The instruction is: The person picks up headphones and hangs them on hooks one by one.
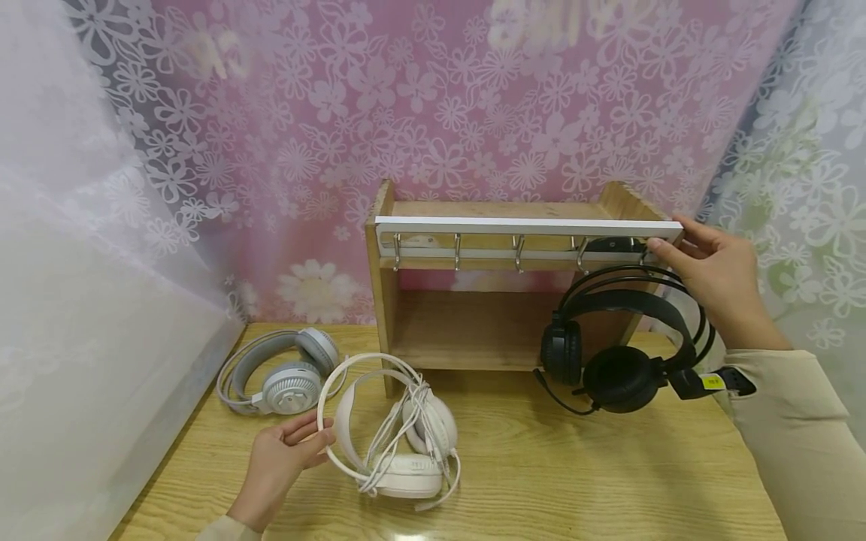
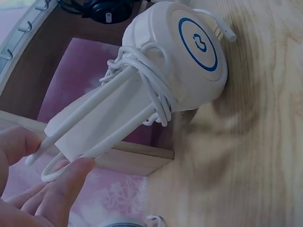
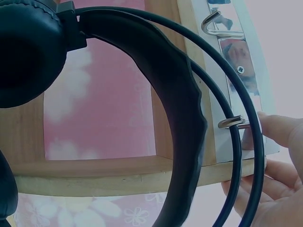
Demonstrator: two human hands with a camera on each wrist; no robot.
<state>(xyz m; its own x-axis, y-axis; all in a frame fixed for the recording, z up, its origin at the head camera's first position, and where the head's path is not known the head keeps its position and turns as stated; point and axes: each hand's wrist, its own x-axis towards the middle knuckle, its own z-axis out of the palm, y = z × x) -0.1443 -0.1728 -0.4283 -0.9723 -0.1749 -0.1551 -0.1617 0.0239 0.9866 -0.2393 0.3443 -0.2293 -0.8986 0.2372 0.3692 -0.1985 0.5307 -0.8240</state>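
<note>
My left hand [image 1: 280, 462] pinches the thin outer headband of the white headphones [image 1: 426, 477] between thumb and fingers. They are tilted over the table in front of the shelf, their white cable wound around the band and ear cups. Whether a cup touches the table I cannot tell. At the right end of the hook rail [image 1: 487, 252], my right hand [image 1: 720, 274] grips the corner, thumb in front and fingers behind. Black headphones [image 1: 625, 379] with a microphone hang there, and in the right wrist view a metal hook [image 3: 232, 122] catches one of their headband wires.
The wooden shelf [image 1: 467, 323] stands at the back of the table [image 1: 528, 473], with several metal hooks along its white-edged front. Grey headphones [image 1: 292, 387] lie on the table to its left. Flowered curtain [image 1: 433, 113] hangs behind, and pale sheeting [image 1: 88, 300] borders the left.
</note>
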